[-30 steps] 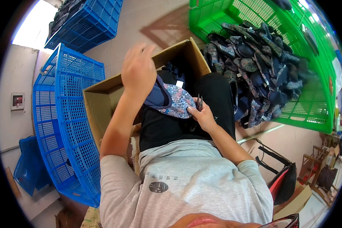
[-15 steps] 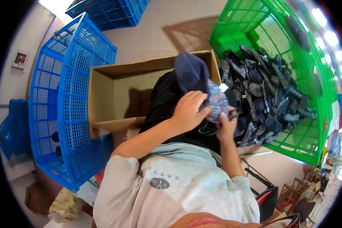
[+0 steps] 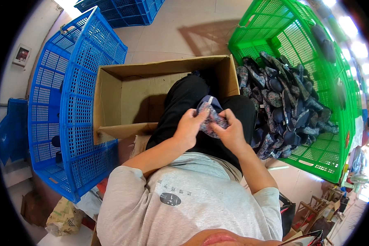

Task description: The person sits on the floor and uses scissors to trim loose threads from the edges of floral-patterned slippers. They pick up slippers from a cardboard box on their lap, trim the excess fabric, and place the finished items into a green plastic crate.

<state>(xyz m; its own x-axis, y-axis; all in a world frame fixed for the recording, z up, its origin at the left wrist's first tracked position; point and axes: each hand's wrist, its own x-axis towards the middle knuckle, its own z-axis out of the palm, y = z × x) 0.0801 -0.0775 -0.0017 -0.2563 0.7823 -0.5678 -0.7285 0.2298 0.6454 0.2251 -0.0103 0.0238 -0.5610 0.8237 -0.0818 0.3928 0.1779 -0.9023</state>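
A navy and floral-patterned fabric cap (image 3: 211,119) is held above my lap, with a small white tag at its upper edge. My left hand (image 3: 188,129) pinches its left side, thumb and fingers closed on the cloth. On the other side my right hand (image 3: 233,132) grips the patterned part between thumb and fingers. The cap looks folded or bunched, so its full shape is hidden. Beneath it are my black-trousered knees, which reach over a cardboard box (image 3: 110,90).
To the right, a green plastic crate (image 3: 315,162) lies on its side with a heap of similar caps (image 3: 281,98) spilling from it. A blue crate (image 3: 88,110) stands at left, another blue crate (image 3: 123,12) farther back. Some dark cloth (image 3: 207,78) is in the box's right part.
The cap has come down and closer to my lap, its navy part no longer raised. My left hand has shifted left and down, and my right hand grips the cap's right side.
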